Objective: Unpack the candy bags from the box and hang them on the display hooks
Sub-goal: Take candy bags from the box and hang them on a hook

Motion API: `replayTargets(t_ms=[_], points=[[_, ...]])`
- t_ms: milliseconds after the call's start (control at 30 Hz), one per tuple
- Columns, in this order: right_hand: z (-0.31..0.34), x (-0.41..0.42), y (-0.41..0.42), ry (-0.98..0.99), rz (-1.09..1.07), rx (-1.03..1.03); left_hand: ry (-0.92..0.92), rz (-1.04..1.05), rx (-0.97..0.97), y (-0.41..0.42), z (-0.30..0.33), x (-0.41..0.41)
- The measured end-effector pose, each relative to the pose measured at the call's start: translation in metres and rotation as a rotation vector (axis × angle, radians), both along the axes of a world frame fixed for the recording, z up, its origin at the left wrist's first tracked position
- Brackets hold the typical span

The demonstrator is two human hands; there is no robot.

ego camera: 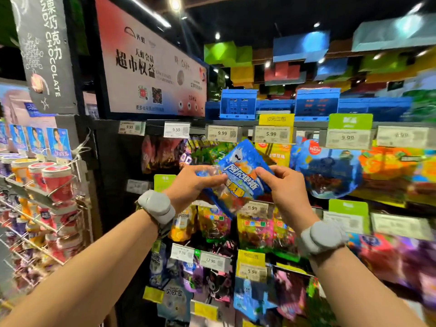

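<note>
You hold the blue candy bag (243, 171) tilted in front of the display rack, just below the yellow 5.99 price tag (272, 133) — your left hand (195, 185) grips its left edge with fingers curled over the front. Your right hand (283, 185) pinches the bag's right side, thumb on the face. More hanging bags (253, 230) fill the hooks below that tag.

We stand in a supermarket candy aisle. Price tags (222, 133) line the racks of hanging candy bags (328, 171), under a "CANDY CHOCOLATE" sign (46, 55).
</note>
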State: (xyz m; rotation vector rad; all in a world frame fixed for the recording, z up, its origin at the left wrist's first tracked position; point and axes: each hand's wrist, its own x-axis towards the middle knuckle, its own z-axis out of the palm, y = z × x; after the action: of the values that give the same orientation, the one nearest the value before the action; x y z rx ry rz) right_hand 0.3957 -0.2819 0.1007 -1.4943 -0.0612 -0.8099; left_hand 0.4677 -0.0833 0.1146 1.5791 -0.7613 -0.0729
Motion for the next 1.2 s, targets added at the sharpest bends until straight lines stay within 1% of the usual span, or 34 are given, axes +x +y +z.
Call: replayTargets(t_ms=[167, 267, 333, 433, 500, 633, 733, 900, 1067, 1200], points=[[-0.003, -0.022, -0.04, -0.036, -0.131, -0.12, -0.03, -0.076, 0.107, -0.039, -0.012, -0.013], [-0.005, -0.034, -0.062, -0.03, -0.206, -0.175, -0.082, -0.107, 0.244, -0.06, -0.02, -0.021], [-0.007, -0.042, -0.075, -0.028, -0.238, -0.196, -0.092, -0.142, 0.321, -0.074, -0.023, -0.024], [-0.006, -0.055, -0.097, -0.041, -0.292, -0.195, -0.121, -0.178, 0.36, -0.097, -0.021, -0.029], [-0.002, -0.065, -0.111, -0.041, -0.304, -0.193, -0.182, -0.177, 0.354, -0.111, -0.014, -0.033], [0.003, -0.074, -0.129, -0.038, -0.297, -0.163, -0.274, -0.114, 0.273, -0.129, 0.006, -0.04], [0.006, -0.084, -0.148, -0.063, -0.31, -0.109, -0.453, -0.02, 0.264, -0.148, 0.021, -0.043], [0.01, -0.097, -0.181, -0.063, -0.344, -0.092, -0.614, 0.123, 0.223, -0.173, 0.046, -0.055], [0.014, -0.109, -0.202, -0.085, -0.333, -0.053, -0.825, 0.184, 0.204, -0.191, 0.065, -0.068], [0.014, -0.123, -0.214, -0.108, -0.328, -0.036, -0.947, 0.185, 0.145, -0.215, 0.071, -0.078]])
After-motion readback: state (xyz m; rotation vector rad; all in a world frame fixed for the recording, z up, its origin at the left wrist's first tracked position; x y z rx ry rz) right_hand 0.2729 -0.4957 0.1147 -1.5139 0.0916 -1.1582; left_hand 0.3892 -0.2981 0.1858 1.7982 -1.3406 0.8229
